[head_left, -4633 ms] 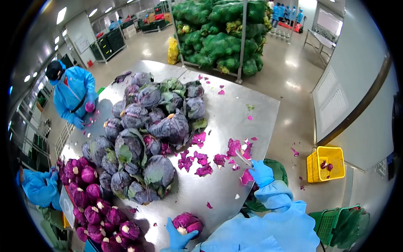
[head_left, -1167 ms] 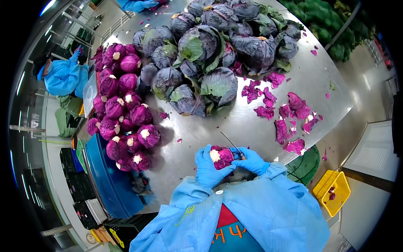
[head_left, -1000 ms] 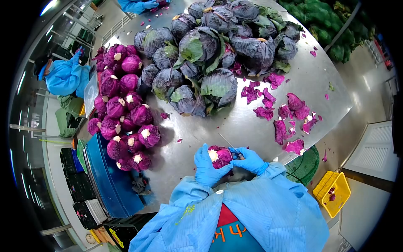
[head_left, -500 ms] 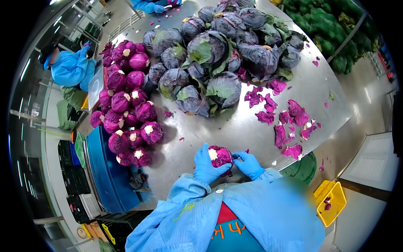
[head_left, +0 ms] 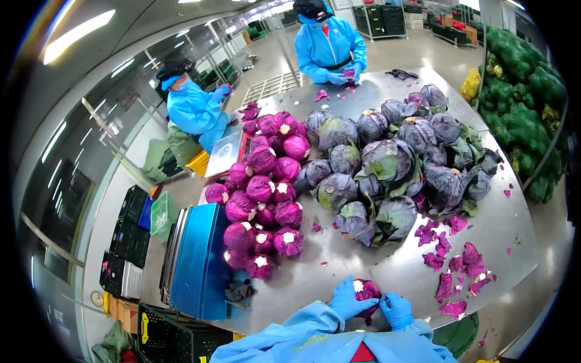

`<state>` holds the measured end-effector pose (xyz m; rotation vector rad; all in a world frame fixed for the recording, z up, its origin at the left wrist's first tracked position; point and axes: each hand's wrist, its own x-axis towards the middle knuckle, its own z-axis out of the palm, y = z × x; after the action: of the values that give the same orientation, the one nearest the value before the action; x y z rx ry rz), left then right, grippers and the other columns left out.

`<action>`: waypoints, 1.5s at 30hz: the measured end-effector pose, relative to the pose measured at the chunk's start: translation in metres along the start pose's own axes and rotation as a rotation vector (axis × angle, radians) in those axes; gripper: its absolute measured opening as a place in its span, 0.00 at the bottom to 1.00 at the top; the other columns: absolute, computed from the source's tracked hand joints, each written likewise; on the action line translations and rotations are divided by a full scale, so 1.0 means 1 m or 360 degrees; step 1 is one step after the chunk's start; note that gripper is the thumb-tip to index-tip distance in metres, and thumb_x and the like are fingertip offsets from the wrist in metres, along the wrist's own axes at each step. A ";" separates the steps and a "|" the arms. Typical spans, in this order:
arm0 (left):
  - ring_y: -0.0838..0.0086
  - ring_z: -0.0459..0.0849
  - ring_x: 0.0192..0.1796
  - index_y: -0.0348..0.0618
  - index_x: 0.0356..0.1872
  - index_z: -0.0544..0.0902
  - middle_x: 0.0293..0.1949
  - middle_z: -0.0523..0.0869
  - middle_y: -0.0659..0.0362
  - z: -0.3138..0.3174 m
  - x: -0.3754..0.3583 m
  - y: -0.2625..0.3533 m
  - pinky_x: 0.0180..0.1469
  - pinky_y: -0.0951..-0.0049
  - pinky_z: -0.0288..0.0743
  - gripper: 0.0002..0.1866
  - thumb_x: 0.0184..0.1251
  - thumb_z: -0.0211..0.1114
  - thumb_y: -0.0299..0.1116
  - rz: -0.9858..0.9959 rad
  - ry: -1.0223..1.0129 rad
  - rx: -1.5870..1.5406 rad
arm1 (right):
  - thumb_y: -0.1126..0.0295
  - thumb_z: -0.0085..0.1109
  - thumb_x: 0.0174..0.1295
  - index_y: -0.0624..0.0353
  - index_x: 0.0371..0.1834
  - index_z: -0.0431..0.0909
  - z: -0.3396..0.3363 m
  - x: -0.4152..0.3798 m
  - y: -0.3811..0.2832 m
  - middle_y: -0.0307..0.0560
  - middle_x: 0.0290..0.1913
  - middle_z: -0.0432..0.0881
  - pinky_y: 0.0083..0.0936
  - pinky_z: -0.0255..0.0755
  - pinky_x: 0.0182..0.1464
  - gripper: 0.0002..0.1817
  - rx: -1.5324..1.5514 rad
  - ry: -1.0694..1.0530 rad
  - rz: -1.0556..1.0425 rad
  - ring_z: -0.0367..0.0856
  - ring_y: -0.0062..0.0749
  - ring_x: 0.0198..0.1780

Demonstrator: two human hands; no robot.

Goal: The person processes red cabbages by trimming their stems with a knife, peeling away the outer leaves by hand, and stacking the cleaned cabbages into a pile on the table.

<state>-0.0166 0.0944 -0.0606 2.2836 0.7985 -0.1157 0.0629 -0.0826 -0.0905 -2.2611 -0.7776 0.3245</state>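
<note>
Left hand point(head_left: 345, 299) wraps the left side of a small purple cabbage point(head_left: 367, 290), pale stem end showing; that grip is firm-looking. Right hand point(head_left: 397, 311) has curled fingers at the cabbage's right edge; cannot tell whether it pinches a leaf or holds anything else. Cabbage sits between the hands, in front of the body at the near side of the desk point(head_left: 290, 296); whether it rests on the metal is hidden.

Risks, as judged: smooth gloves on a round cabbage could slip if the left hand loosens while the right pulls. A dropped one could roll off the near side. Purple heads point(head_left: 260, 189), stacked at left, could tumble if a sleeve knocks the lowest. Dark cabbages point(head_left: 387, 160) ahead might shift likewise. Scraps point(head_left: 471, 261) lie to the right, well apart.
</note>
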 end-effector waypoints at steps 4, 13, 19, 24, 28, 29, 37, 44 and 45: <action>0.47 0.71 0.61 0.35 0.66 0.63 0.58 0.71 0.39 -0.009 -0.008 -0.004 0.63 0.55 0.66 0.60 0.34 0.76 0.66 0.0048 0.0020 -0.0061 | 0.63 0.62 0.57 0.52 0.30 0.77 0.013 0.007 0.021 0.48 0.22 0.79 0.39 0.74 0.27 0.07 0.0010 0.0319 0.0057 0.80 0.46 0.24; 0.65 0.73 0.62 0.30 0.66 0.60 0.60 0.73 0.50 0.001 -0.040 -0.075 0.65 0.66 0.68 0.55 0.38 0.85 0.42 -0.0020 -0.0120 -0.1370 | 0.66 0.60 0.60 0.58 0.37 0.81 -0.029 0.017 0.119 0.53 0.24 0.80 0.36 0.72 0.28 0.08 -0.0014 0.0899 0.0480 0.80 0.41 0.24; 0.67 0.78 0.57 0.34 0.59 0.69 0.53 0.80 0.53 0.008 -0.007 -0.070 0.63 0.64 0.72 0.46 0.37 0.85 0.37 0.0257 -0.0170 -0.1582 | 0.59 0.64 0.58 0.49 0.73 0.59 -0.130 -0.009 0.100 0.55 0.40 0.85 0.42 0.77 0.44 0.39 -0.0288 0.0705 0.1131 0.85 0.47 0.39; 0.55 0.76 0.60 0.37 0.60 0.70 0.55 0.77 0.44 -0.009 0.028 -0.001 0.64 0.57 0.68 0.51 0.30 0.84 0.47 0.1215 -0.0216 -0.0755 | 0.59 0.60 0.62 0.46 0.60 0.77 -0.105 -0.009 0.106 0.53 0.38 0.84 0.34 0.76 0.42 0.22 0.0204 0.0912 0.0775 0.84 0.38 0.37; 0.40 0.62 0.67 0.44 0.69 0.63 0.66 0.62 0.34 -0.012 0.029 0.008 0.69 0.51 0.60 0.58 0.33 0.79 0.58 0.1161 -0.0243 0.0037 | 0.71 0.56 0.66 0.57 0.63 0.74 -0.100 0.009 0.074 0.40 0.41 0.84 0.22 0.74 0.37 0.21 0.0684 0.0687 0.0725 0.77 0.22 0.31; 0.39 0.61 0.68 0.46 0.70 0.62 0.66 0.60 0.34 -0.016 0.025 0.013 0.70 0.52 0.59 0.58 0.33 0.79 0.59 0.1001 -0.0271 0.0008 | 0.75 0.54 0.67 0.60 0.63 0.74 -0.094 0.022 0.088 0.38 0.43 0.82 0.17 0.72 0.36 0.20 0.0957 0.0809 0.0339 0.74 0.17 0.32; 0.41 0.61 0.68 0.41 0.72 0.53 0.67 0.58 0.35 0.000 0.021 0.021 0.70 0.54 0.59 0.67 0.30 0.81 0.61 0.0592 -0.0280 -0.0003 | 0.62 0.50 0.71 0.65 0.63 0.71 -0.288 0.062 -0.073 0.31 0.24 0.69 0.12 0.52 0.18 0.23 0.1273 0.1456 -0.0223 0.59 0.09 0.19; 0.53 0.68 0.64 0.31 0.68 0.55 0.62 0.64 0.43 0.012 0.027 0.002 0.68 0.60 0.64 0.70 0.23 0.85 0.57 0.0334 -0.0252 -0.0638 | 0.62 0.57 0.67 0.55 0.45 0.82 -0.187 0.062 -0.049 0.35 0.25 0.77 0.15 0.65 0.21 0.11 0.1427 0.0432 0.0591 0.73 0.15 0.23; 0.55 0.68 0.65 0.31 0.69 0.55 0.62 0.63 0.45 0.012 0.026 -0.003 0.68 0.61 0.64 0.68 0.25 0.86 0.53 0.0318 -0.0264 -0.0658 | 0.58 0.56 0.68 0.55 0.44 0.82 -0.154 0.051 -0.027 0.38 0.26 0.79 0.21 0.68 0.23 0.13 0.1174 0.0246 0.0636 0.76 0.21 0.24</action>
<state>0.0041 0.1019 -0.0795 1.9183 0.4548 -0.0421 0.1585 -0.1200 0.0378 -1.6847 -0.0751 0.5156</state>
